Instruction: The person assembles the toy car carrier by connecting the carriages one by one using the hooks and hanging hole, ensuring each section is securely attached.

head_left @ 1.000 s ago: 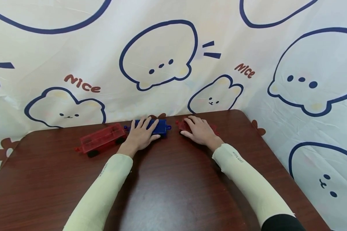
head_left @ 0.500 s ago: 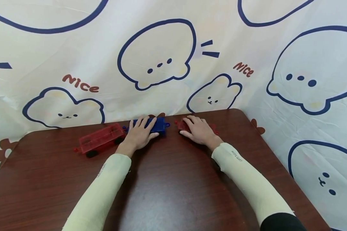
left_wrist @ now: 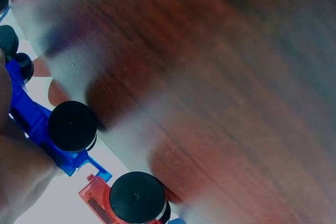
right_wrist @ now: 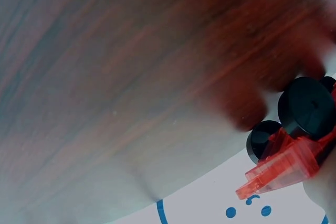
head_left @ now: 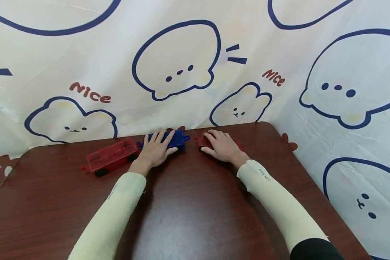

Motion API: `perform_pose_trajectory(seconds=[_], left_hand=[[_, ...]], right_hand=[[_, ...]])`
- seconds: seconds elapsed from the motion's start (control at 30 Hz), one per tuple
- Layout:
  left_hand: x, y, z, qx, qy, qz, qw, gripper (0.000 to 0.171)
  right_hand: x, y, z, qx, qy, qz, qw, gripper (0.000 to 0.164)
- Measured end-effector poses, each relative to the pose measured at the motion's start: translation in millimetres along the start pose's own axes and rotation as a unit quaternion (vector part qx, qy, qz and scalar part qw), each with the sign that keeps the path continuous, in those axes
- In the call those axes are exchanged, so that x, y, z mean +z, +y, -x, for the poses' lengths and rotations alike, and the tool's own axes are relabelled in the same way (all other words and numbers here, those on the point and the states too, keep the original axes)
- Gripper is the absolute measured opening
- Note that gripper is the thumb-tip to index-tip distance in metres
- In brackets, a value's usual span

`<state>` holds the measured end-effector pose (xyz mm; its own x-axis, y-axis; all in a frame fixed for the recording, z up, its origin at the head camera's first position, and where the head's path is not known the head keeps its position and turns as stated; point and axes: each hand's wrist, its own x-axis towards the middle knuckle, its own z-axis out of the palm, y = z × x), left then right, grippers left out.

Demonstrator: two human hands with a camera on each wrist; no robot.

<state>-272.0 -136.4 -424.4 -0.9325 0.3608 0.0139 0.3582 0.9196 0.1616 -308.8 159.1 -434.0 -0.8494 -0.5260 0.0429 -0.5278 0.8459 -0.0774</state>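
Observation:
My left hand (head_left: 156,151) rests over a blue toy train car (head_left: 179,138), fingers spread across its top and thumb along the near side. A longer translucent red toy train car (head_left: 112,153) stands directly left of it. In the left wrist view, the blue car (left_wrist: 37,121) has its end hook against the red car's end (left_wrist: 97,198). My right hand (head_left: 223,146) holds a small red toy train car (head_left: 204,140) from above, mostly covering it. A gap separates this car from the blue one. Black wheels (right_wrist: 307,106) show in the right wrist view.
All the cars stand along the far edge of a dark brown wooden table (head_left: 195,209). A white cloth with cartoon drawings (head_left: 178,57) hangs behind the table and along its right side.
Both hands and the cars have shifted very slightly left; the head view has drifted a little too. The gap between the blue car and the small red car remains.

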Motion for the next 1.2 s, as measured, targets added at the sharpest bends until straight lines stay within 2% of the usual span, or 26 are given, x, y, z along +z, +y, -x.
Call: perform_pose_trajectory(seconds=[0.77, 1.2], left_hand=[[-1.0, -0.5, 2.1, 0.013, 0.002, 0.002, 0.9999, 0.072], [-1.6, 1.4, 1.2, 0.007, -0.006, -0.004, 1.0, 0.073]], right_hand=[[0.6, -8.2, -0.9, -0.016, 0.004, -0.001, 1.0, 0.078], [2.8, -14.2, -4.7, -0.027, 0.007, 0.004, 1.0, 0.078]])
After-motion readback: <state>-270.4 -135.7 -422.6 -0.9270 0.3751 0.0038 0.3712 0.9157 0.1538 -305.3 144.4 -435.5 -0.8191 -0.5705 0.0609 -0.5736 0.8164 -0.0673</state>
